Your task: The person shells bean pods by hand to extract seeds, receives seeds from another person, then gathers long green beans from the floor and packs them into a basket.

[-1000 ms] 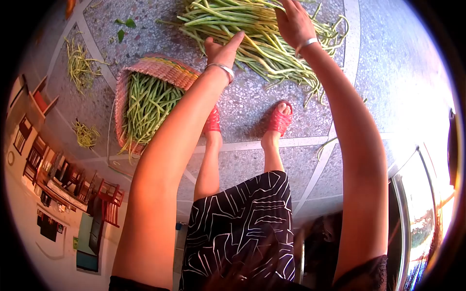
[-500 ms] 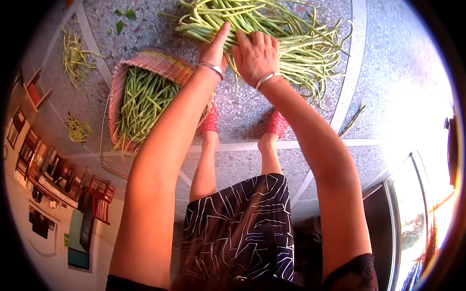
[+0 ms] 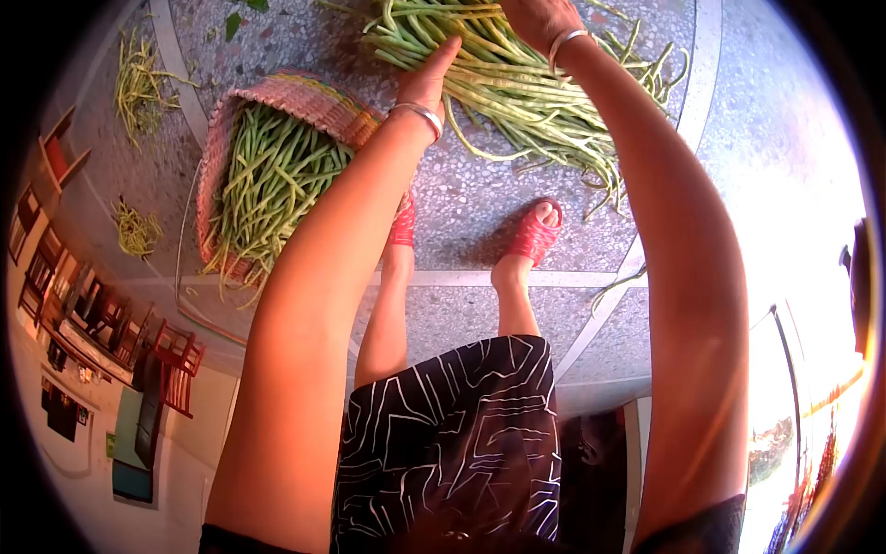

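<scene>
A large heap of long green beans point(image 3: 517, 88) is spread over the floor at the top of the view. At the heap's left end, my left hand point(image 3: 426, 83) is around some of the beans, thumb up along the near side and fingers hidden. My right hand point(image 3: 543, 20) is over the far side of the heap, cut off by the top edge, so its fingertips do not show. Left of my left forearm lies a woven basket point(image 3: 309, 118) on its side, packed with more long beans point(image 3: 277, 175).
Small piles of thin bean scraps point(image 3: 143, 88) lie on the speckled floor point(image 3: 498, 185) at left. Green leaves point(image 3: 233, 26) rest near the top. My feet in red slippers point(image 3: 535, 235) stand below the heap. Chairs point(image 3: 175, 365) appear at far left.
My right hand has moved up and right, away from my left hand. Some beans now spread lower and to the right. My left hand stays at the heap's left end.
</scene>
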Demonstrator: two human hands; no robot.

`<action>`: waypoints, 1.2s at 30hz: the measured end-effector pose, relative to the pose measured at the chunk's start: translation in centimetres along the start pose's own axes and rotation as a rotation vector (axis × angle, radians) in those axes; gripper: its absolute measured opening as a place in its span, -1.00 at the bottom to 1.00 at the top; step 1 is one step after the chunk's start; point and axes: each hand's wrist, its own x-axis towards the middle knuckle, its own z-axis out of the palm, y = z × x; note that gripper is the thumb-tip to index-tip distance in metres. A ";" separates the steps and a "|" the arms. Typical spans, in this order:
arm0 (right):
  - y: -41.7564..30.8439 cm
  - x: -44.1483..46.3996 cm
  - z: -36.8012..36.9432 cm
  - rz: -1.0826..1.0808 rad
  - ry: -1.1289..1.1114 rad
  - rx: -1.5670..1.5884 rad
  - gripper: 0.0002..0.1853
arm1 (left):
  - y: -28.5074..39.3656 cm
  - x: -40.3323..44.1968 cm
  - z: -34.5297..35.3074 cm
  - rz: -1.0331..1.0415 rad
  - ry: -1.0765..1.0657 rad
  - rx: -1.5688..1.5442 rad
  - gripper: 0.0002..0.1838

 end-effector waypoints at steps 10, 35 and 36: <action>-7.1 -7.6 -0.9 0.121 -0.146 -0.124 -0.66 | 0.8 -1.7 0.5 0.123 -0.155 0.029 -0.40; -7.7 -6.4 -0.2 0.274 -0.100 -0.137 -0.62 | 0.4 -2.8 0.8 -0.021 0.041 -0.192 -0.53; -7.2 -6.4 0.1 0.242 -0.072 -0.067 -0.62 | 0.5 -3.3 1.0 0.020 0.028 -0.184 -0.53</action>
